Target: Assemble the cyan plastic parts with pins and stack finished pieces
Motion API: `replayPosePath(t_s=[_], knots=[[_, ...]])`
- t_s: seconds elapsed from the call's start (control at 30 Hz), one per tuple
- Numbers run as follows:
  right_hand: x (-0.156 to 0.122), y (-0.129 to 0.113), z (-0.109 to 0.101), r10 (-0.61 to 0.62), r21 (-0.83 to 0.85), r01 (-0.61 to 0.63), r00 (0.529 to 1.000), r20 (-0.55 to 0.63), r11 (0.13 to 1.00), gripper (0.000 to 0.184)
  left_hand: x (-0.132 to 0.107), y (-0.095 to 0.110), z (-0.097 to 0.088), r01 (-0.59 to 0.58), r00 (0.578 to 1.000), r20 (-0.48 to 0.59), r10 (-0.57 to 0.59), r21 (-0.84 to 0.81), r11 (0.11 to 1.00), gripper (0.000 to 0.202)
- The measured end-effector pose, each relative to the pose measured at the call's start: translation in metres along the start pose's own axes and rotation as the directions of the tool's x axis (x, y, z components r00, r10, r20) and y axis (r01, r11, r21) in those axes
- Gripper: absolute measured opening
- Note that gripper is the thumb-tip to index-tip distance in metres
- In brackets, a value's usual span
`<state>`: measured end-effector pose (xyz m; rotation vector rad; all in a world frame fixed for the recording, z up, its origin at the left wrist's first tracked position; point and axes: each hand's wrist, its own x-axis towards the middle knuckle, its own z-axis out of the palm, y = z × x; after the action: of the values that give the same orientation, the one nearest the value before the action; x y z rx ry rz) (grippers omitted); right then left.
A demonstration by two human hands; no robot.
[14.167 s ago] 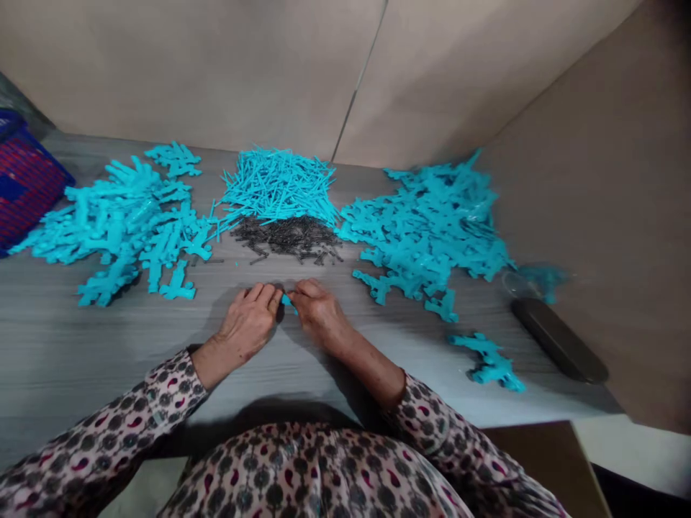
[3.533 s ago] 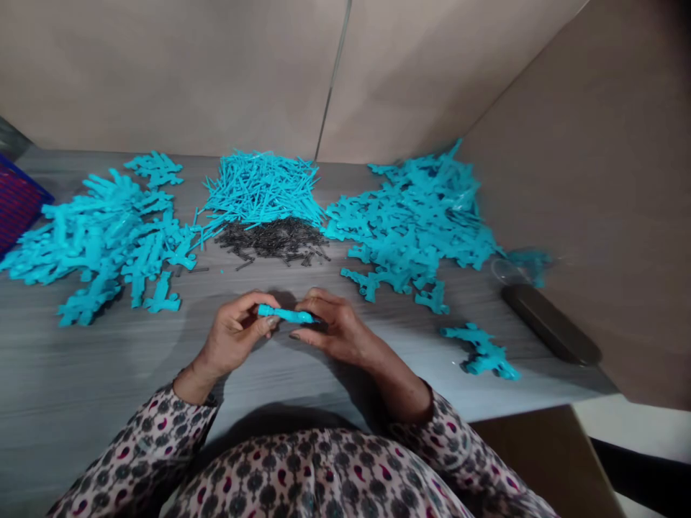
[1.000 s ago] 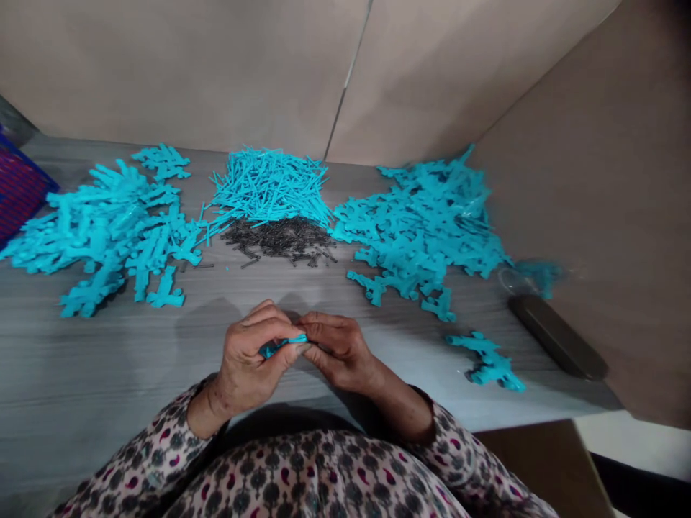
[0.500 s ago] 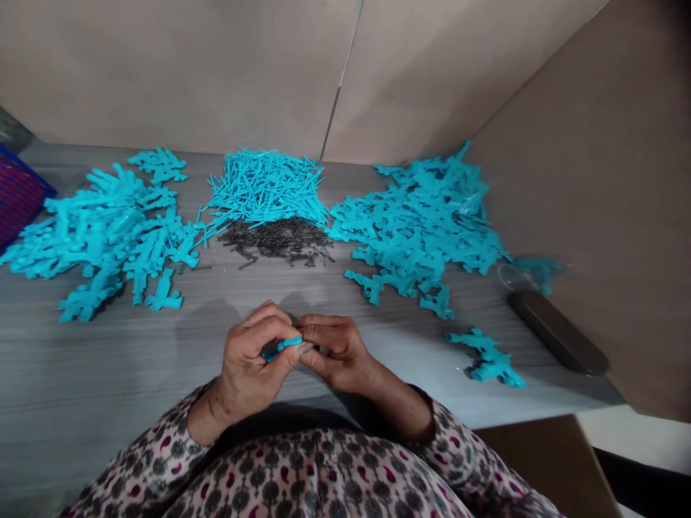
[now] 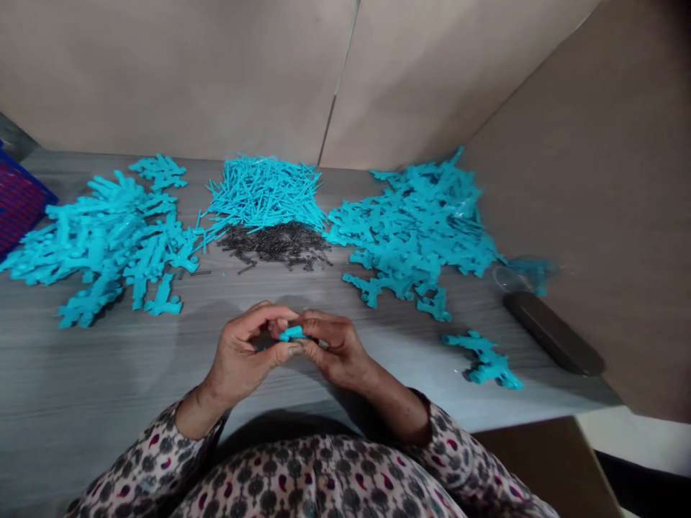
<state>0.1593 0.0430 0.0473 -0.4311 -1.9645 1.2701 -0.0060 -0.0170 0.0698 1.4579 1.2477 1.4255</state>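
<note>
My left hand (image 5: 242,345) and my right hand (image 5: 335,349) meet above the grey wood-grain table (image 5: 108,374), fingertips together. Between them they pinch a small turquoise plastic piece (image 5: 292,334), and the fingers hide most of it. Straight ahead lies a heap of thin turquoise plastic sticks (image 5: 264,194), with a pile of short black pins (image 5: 273,243) at its near side. Large heaps of branched turquoise plastic parts lie to the left (image 5: 102,241) and right (image 5: 413,230). A smaller group of these parts (image 5: 483,362) lies nearer on the right.
A dark oblong case (image 5: 553,334) and a clear plastic bag with turquoise pieces (image 5: 526,277) lie at the right. A red-and-blue woven basket (image 5: 19,205) stands at the far left corner. Beige panels (image 5: 188,72) rise behind and beside the table.
The turquoise piece now sits deeper between my fingers, with less of it showing. My left hand has turned slightly and drawn closer to my right hand.
</note>
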Motion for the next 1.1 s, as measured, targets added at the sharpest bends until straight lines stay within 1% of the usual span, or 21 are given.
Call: replayPosePath(t_s=[0.07,0.1,0.17,0.23,0.27,0.37,0.43,0.47,0.57,0.67,0.73,0.8,0.9,0.97,1.0,1.03,1.1], knots=[[0.002,0.000,-0.001,0.010,0.016,-0.009,0.999,-0.044,1.000,0.030,0.000,-0.002,-0.003,0.032,0.999,-0.002,-0.032,0.019,0.999,0.022],[0.003,0.000,-0.002,0.017,0.011,-0.016,0.999,-0.048,1.000,0.030,0.000,-0.004,-0.004,0.019,1.000,0.001,-0.019,0.051,0.999,0.020],[0.003,0.000,-0.002,0.022,-0.009,-0.022,1.000,-0.013,1.000,0.031,0.001,-0.005,-0.006,-0.059,0.998,0.036,0.054,0.143,0.988,0.015],[0.003,-0.002,-0.002,0.022,-0.018,-0.021,0.999,0.050,1.000,0.032,0.001,-0.005,-0.008,-0.134,0.988,0.112,0.110,0.230,0.964,0.016],[0.002,-0.002,-0.002,0.027,-0.016,-0.026,0.997,0.075,1.000,0.034,0.002,-0.005,-0.009,-0.154,0.981,0.155,0.116,0.262,0.953,0.018],[0.000,-0.004,0.000,0.059,0.006,-0.060,0.991,0.118,0.998,0.039,0.003,0.000,-0.012,-0.138,0.965,0.258,0.055,0.314,0.939,0.028],[-0.001,-0.005,0.000,0.067,0.015,-0.070,0.990,0.122,0.997,0.042,0.003,0.003,-0.014,-0.127,0.955,0.297,0.025,0.329,0.936,0.034],[-0.001,-0.006,0.001,0.071,0.014,-0.073,0.990,0.124,0.997,0.043,0.004,0.004,-0.014,-0.136,0.950,0.312,0.027,0.331,0.934,0.035],[0.000,-0.007,0.001,0.100,0.031,-0.105,0.986,0.131,0.994,0.044,0.004,0.007,-0.014,-0.220,0.942,0.315,0.115,0.321,0.921,0.035],[0.001,-0.009,0.000,0.139,0.134,-0.157,0.981,0.137,0.979,0.045,0.003,0.008,-0.011,-0.318,0.929,0.292,0.228,0.311,0.896,0.033],[0.001,-0.008,-0.001,0.174,0.231,-0.209,0.971,0.161,0.950,0.046,0.000,0.010,-0.009,-0.362,0.918,0.285,0.275,0.323,0.874,0.030],[0.000,-0.006,-0.002,0.227,0.311,-0.283,0.952,0.206,0.907,0.048,-0.002,0.013,-0.007,-0.396,0.908,0.285,0.306,0.353,0.848,0.028],[-0.002,-0.001,-0.003,0.287,0.361,-0.373,0.919,0.270,0.855,0.051,-0.005,0.016,-0.006,-0.440,0.891,0.305,0.335,0.408,0.800,0.024],[-0.001,0.000,-0.003,0.294,0.357,-0.389,0.910,0.292,0.849,0.052,-0.005,0.016,-0.007,-0.453,0.885,0.316,0.341,0.426,0.783,0.023],[0.000,0.000,-0.003,0.294,0.348,-0.386,0.911,0.288,0.854,0.051,-0.005,0.015,-0.007,-0.445,0.889,0.312,0.334,0.424,0.789,0.023],[0.001,0.000,-0.003,0.295,0.335,-0.377,0.917,0.270,0.864,0.051,-0.005,0.014,-0.008,-0.422,0.900,0.298,0.317,0.417,0.805,0.025],[0.004,-0.001,-0.002,0.288,0.298,-0.336,0.938,0.194,0.894,0.050,-0.004,0.010,-0.007,-0.319,0.941,0.236,0.241,0.386,0.865,0.026]])
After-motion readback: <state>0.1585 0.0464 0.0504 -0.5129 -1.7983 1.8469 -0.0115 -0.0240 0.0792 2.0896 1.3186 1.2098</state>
